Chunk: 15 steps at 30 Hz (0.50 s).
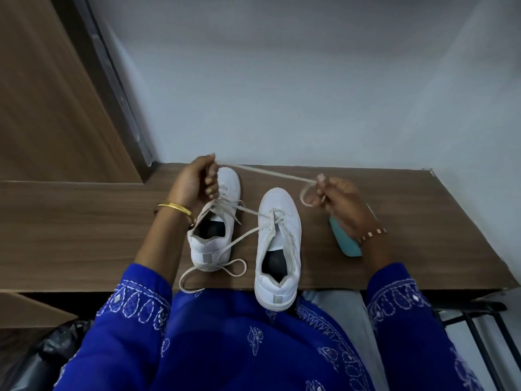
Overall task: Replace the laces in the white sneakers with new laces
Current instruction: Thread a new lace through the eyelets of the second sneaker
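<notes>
1. There is one view only, from a wide-angle camera worn on the person's head.
2. It looks forward and steeply down over the person's own lap and blue sleeves onto the tabletop (84,235).
3. It sits close: both hands, left (194,183) and right (339,200), fall near the frame's middle.
4. The far wall fills the upper half, and straight edges bow toward the borders.
</notes>
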Each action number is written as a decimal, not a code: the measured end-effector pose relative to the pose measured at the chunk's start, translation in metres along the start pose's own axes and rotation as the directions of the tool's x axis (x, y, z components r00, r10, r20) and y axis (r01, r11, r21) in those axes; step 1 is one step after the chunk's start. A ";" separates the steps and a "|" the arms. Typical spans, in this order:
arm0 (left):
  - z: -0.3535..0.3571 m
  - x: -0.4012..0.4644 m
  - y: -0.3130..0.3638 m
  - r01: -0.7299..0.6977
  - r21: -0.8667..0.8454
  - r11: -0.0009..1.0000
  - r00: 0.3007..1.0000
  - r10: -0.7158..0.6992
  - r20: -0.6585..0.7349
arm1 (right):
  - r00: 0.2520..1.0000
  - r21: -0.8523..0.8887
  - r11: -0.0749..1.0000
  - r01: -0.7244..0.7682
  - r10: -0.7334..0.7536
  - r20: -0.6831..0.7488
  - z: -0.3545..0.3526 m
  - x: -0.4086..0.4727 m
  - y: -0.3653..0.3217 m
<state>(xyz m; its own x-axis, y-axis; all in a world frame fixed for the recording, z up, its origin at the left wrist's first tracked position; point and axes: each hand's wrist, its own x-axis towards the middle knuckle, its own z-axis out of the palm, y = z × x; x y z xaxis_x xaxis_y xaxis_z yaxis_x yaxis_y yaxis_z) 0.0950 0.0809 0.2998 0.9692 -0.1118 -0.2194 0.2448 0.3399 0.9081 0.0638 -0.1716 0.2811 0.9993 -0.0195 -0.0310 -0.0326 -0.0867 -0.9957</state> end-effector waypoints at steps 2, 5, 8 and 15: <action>-0.008 0.003 -0.007 -0.028 0.196 0.980 0.987 0.058 -0.149 | 0.998 -0.014 1.000 -0.011 0.012 0.062 -0.006 -0.002 0.002; -0.011 0.001 -0.020 -0.021 0.639 0.769 0.945 0.224 -0.239 | 1.000 -0.172 0.985 -0.026 0.029 0.014 0.004 -0.005 -0.004; 0.001 -0.006 -0.034 -0.024 0.904 0.427 0.928 0.346 -0.138 | 0.998 -0.457 0.888 0.056 -0.035 0.055 0.025 -0.008 -0.015; 0.040 -0.026 -0.066 -0.269 0.810 0.520 0.954 0.256 0.153 | 0.986 -0.575 0.800 0.169 -0.131 0.107 0.054 -0.017 -0.014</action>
<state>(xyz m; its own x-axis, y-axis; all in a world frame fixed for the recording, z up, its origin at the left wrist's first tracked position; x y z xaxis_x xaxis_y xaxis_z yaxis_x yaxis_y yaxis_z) 0.0523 0.0239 0.2599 0.9837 -0.1624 0.0777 -0.1556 -0.5498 0.8207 0.0482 -0.1157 0.2911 0.9909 0.0990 0.0909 0.1335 -0.6458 -0.7517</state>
